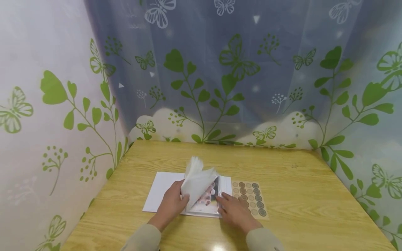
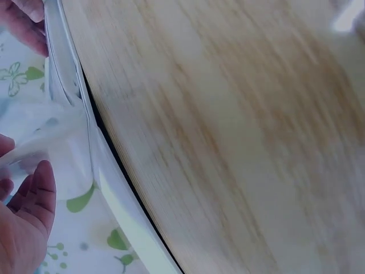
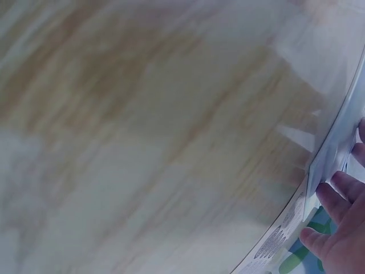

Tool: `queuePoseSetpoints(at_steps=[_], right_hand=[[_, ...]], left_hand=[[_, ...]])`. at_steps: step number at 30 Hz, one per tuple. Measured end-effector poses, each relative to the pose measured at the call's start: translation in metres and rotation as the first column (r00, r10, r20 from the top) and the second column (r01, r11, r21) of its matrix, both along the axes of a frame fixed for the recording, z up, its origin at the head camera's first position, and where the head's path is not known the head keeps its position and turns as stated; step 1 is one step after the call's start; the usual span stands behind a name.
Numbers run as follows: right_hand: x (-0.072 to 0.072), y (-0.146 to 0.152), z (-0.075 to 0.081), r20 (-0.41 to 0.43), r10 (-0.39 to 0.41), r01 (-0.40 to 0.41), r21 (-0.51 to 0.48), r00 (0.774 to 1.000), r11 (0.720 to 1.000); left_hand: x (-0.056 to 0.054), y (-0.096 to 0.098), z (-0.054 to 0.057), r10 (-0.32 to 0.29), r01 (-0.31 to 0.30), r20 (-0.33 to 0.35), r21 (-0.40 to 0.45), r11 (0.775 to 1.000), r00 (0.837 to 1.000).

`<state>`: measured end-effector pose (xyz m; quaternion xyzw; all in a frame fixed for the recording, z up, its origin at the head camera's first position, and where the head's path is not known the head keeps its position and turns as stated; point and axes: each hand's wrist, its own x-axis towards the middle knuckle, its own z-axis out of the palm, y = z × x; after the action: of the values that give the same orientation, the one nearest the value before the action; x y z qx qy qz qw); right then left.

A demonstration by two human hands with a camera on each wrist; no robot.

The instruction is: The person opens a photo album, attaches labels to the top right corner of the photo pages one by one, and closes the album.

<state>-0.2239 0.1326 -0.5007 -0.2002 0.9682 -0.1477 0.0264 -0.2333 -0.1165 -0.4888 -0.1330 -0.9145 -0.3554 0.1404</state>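
A photo album with a white cover (image 1: 161,190) lies spread on the table. My left hand (image 1: 171,199) pinches a bundle of its translucent plastic pages (image 1: 198,183), which stand raised and fan out at the top. In the left wrist view, the fingers (image 2: 44,191) curl around the filmy sheets. Below the lifted pages a colourful picture (image 1: 205,199) shows in a clear sleeve, partly covered. My right hand (image 1: 236,211) rests at the album's right edge, its fingertips touching the page border; the right wrist view has its fingers (image 3: 336,202) spread along that edge.
A tan sheet of round stickers (image 1: 257,197), in light and dark columns, lies right of the album, partly under the right hand. The wooden table (image 1: 314,195) extends around them. Curtains (image 1: 201,69) printed with leaves and butterflies stand behind and at both sides.
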Motion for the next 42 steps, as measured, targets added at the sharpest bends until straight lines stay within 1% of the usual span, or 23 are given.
queuePoseSetpoints(at_steps=[2, 5, 7, 10, 11, 13, 16, 18, 20, 22, 24, 26, 27, 28, 29, 31, 32, 34, 35, 37, 39, 42], right_hand=[[-0.001, -0.001, 0.000, 0.013, -0.005, 0.005, 0.024, 1.000, 1.000], [-0.002, -0.002, 0.001, 0.030, -0.013, 0.011, 0.049, 0.999, 0.999], [-0.002, -0.002, 0.001, 0.035, -0.014, 0.013, 0.047, 0.999, 0.999], [-0.001, -0.002, 0.002, 0.030, -0.011, 0.010, 0.035, 0.999, 0.999], [-0.001, -0.002, 0.002, 0.029, -0.010, 0.010, 0.031, 1.000, 0.999], [-0.001, -0.002, 0.003, 0.027, -0.010, 0.009, 0.024, 1.000, 1.000], [-0.002, -0.002, 0.002, 0.033, -0.017, 0.017, 0.013, 0.999, 1.000], [-0.002, -0.001, 0.002, 0.040, -0.024, 0.023, 0.007, 0.999, 1.000], [-0.002, -0.001, 0.002, 0.045, -0.025, 0.024, 0.004, 0.999, 1.000], [-0.002, -0.001, 0.002, 0.047, -0.018, 0.018, 0.000, 0.999, 1.000], [-0.002, -0.001, 0.002, 0.050, -0.010, 0.010, -0.014, 0.999, 1.000], [-0.002, -0.001, 0.002, 0.058, -0.004, 0.006, -0.033, 0.998, 0.999], [-0.002, -0.001, 0.001, 0.063, -0.005, 0.007, -0.039, 0.998, 0.999], [-0.002, -0.001, 0.001, 0.068, -0.007, 0.010, -0.044, 0.998, 0.999], [-0.001, -0.001, 0.001, 0.074, -0.010, 0.013, -0.049, 0.997, 0.999], [-0.001, -0.001, 0.002, 0.077, -0.013, 0.017, -0.052, 0.997, 0.998], [-0.001, -0.001, 0.002, 0.079, -0.016, 0.020, -0.049, 0.997, 0.999], [-0.002, 0.000, 0.001, 0.077, -0.017, 0.021, -0.048, 0.997, 0.999], [-0.002, 0.000, 0.001, 0.076, -0.016, 0.020, -0.050, 0.997, 0.999], [-0.002, -0.001, 0.002, 0.074, -0.014, 0.018, -0.055, 0.997, 0.998], [-0.003, 0.000, 0.002, 0.073, -0.007, 0.011, -0.063, 0.997, 0.998], [-0.003, 0.000, 0.002, 0.063, 0.012, -0.007, -0.077, 0.998, 0.997]], left_hand=[[0.001, -0.003, 0.000, -0.001, 0.002, -0.005, 0.031, 1.000, 1.000], [0.003, -0.010, -0.001, 0.023, -0.023, 0.012, 0.075, 0.997, 1.000], [0.004, -0.015, -0.003, 0.048, -0.052, 0.035, 0.107, 0.993, 0.998], [0.007, -0.023, -0.003, 0.079, -0.093, 0.091, 0.170, 0.981, 0.993], [0.008, -0.026, -0.002, 0.087, -0.107, 0.109, 0.193, 0.975, 0.990], [0.010, -0.032, -0.001, 0.106, -0.144, 0.157, 0.255, 0.956, 0.982], [0.012, -0.043, 0.003, 0.135, -0.208, 0.228, 0.339, 0.917, 0.964], [0.012, -0.051, 0.006, 0.157, -0.252, 0.269, 0.366, 0.896, 0.950], [0.012, -0.059, 0.007, 0.176, -0.282, 0.302, 0.354, 0.892, 0.937], [0.013, -0.067, 0.005, 0.197, -0.302, 0.330, 0.306, 0.903, 0.923], [0.014, -0.074, 0.003, 0.221, -0.302, 0.338, 0.210, 0.930, 0.915], [0.015, -0.080, -0.002, 0.235, -0.274, 0.307, 0.088, 0.958, 0.922], [0.015, -0.081, -0.003, 0.249, -0.264, 0.292, 0.013, 0.964, 0.923], [0.015, -0.081, -0.004, 0.261, -0.255, 0.266, -0.059, 0.965, 0.928], [0.015, -0.079, -0.004, 0.271, -0.246, 0.238, -0.127, 0.961, 0.933], [0.013, -0.071, -0.003, 0.265, -0.225, 0.181, -0.215, 0.950, 0.947], [0.012, -0.065, -0.001, 0.255, -0.212, 0.160, -0.242, 0.947, 0.954], [0.007, -0.050, 0.001, 0.208, -0.172, 0.113, -0.270, 0.947, 0.972], [0.005, -0.042, 0.001, 0.171, -0.140, 0.090, -0.277, 0.951, 0.981], [0.001, -0.025, 0.001, 0.088, -0.068, 0.057, -0.292, 0.954, 0.994], [-0.002, -0.008, 0.000, 0.010, 0.001, 0.033, -0.324, 0.946, 0.999], [-0.003, 0.013, -0.002, -0.079, 0.080, 0.018, -0.391, 0.917, 0.997]])
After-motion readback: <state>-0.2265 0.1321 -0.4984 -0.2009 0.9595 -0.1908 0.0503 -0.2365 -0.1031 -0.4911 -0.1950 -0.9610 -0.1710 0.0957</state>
